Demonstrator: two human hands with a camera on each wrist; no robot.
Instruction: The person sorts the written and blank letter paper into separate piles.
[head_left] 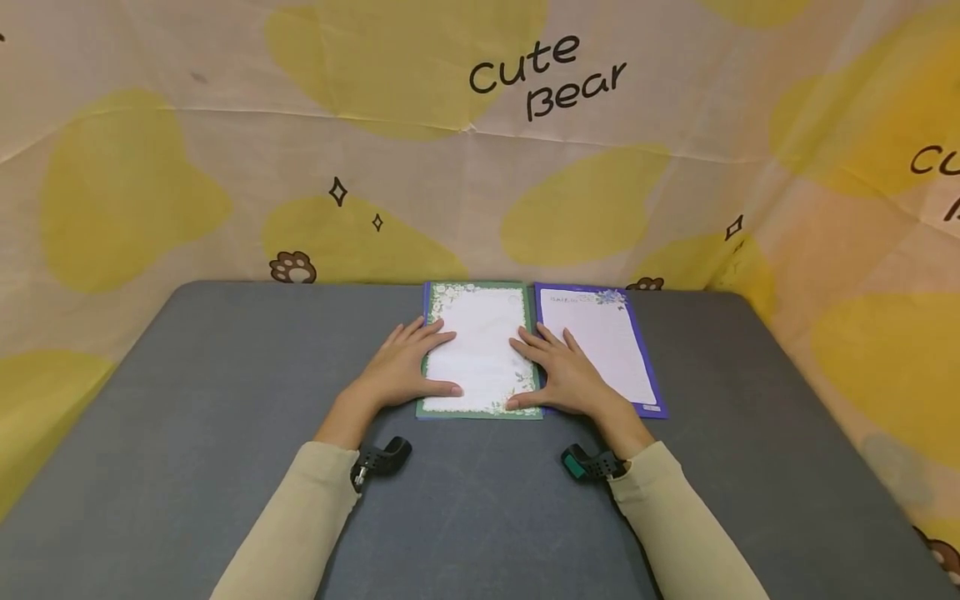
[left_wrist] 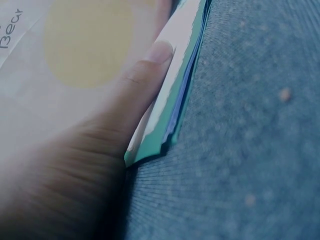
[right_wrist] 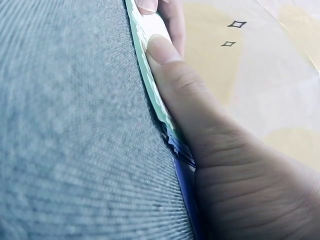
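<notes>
A stack of paper sheets (head_left: 480, 354) lies near the far edge of the table. Its top sheet is white with a green floral border, and blue and green edges (left_wrist: 179, 107) show beneath it in the left wrist view. My left hand (head_left: 405, 362) rests on its left side, fingers spread and thumb (left_wrist: 160, 52) flat on the sheet. Across from it, my right hand (head_left: 566, 371) lies over the right edge with fingers spread, its thumb (right_wrist: 165, 50) near the bottom corner. Under that hand's wrist side is part of a purple-bordered sheet (head_left: 600, 342).
The dark grey table (head_left: 225, 433) stretches around the paper on both sides. Behind it hangs a cream cloth (head_left: 420, 167) with yellow patches and lettering. A black band (head_left: 382, 457) is on the left wrist, and another band (head_left: 592, 462) on the right.
</notes>
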